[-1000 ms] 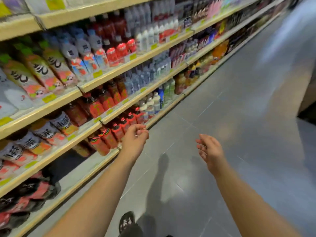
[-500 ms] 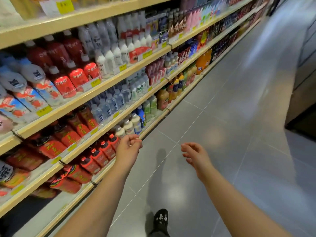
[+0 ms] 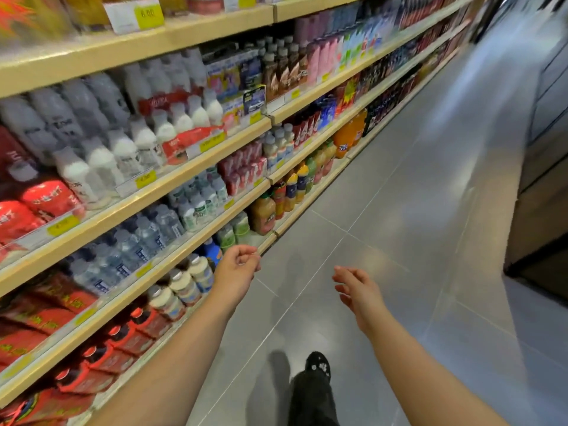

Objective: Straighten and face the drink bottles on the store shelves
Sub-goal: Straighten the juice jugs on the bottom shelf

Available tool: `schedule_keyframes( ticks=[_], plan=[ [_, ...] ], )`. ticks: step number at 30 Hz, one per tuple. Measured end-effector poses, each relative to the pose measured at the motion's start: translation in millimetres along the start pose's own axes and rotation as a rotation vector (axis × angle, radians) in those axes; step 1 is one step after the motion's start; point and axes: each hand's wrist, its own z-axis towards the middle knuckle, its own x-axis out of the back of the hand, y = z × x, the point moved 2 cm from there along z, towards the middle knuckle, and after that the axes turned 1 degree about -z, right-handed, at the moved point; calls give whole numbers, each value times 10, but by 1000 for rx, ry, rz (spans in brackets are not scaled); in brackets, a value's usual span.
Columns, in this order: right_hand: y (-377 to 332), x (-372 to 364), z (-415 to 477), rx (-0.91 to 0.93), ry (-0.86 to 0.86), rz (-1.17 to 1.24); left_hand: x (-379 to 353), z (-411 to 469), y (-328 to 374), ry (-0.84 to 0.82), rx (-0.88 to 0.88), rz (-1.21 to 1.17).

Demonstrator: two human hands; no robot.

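The drink bottles [image 3: 196, 207] stand in rows on the shelves [image 3: 196, 162] along the person's left, four pale wooden tiers running away down the aisle. Each tier has a straight front lip carrying yellow price tags [image 3: 146, 179]. White bottles [image 3: 101, 162] crowd the second tier up to its lip, clear water bottles [image 3: 147, 235] fill the tier below, and red-labelled bottles [image 3: 123, 339] line the lowest. Beside these are cream bottles with silver caps [image 3: 181, 287] and then a blue bottle [image 3: 212, 252].

Both hands are out in front, well apart and holding nothing. The left hand [image 3: 238, 269] hangs with its fingers loosely curled just off the lowest shelf's front edge, near the blue bottle but touching no bottle. The right hand [image 3: 356, 287] is out over the aisle, its fingers relaxed and slightly spread.

Further along the lowest tier a brown juice jug [image 3: 264, 213] sits close to the lip, with an orange soda bottle [image 3: 344, 139] beyond it. The grey tiled floor [image 3: 399, 210] runs wide and open from the shelf base to a dark fixture [image 3: 541, 241] on the right. One black shoe [image 3: 318, 364] is planted on the tiles between the arms. The far end of the aisle is blurred.
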Motion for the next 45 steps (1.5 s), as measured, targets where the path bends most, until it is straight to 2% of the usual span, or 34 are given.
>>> schedule_keyframes(
  ticks=[4,10,16,23,27,30,37,45],
  plan=[
    [-480,124,785,-13,-63,-54,-383,551,170,95,63,-5],
    [-1079,-40,1828,-19,-147,-139,-801,1359,419,87,93,-46],
    [-1204,-564,2857,-71,-268,-275,-729,2180,35,288,269,-76],
    [-1150,-1150,4004,-178,-353,-342,-919,3301,-339,316,385,-36],
    [-979,-1356,4613,-205,-416,-392,-1123,3868,-652,322,454,3],
    [-743,-1464,5079,-222,-461,-414,-1297,4261,-955,325,431,13],
    [198,-1544,6112,-267,-494,-401,-1810,4949,-2012,355,435,10],
    [1281,-1757,7038,-206,-527,-386,-2164,5694,-3316,474,523,-179]
  ],
)
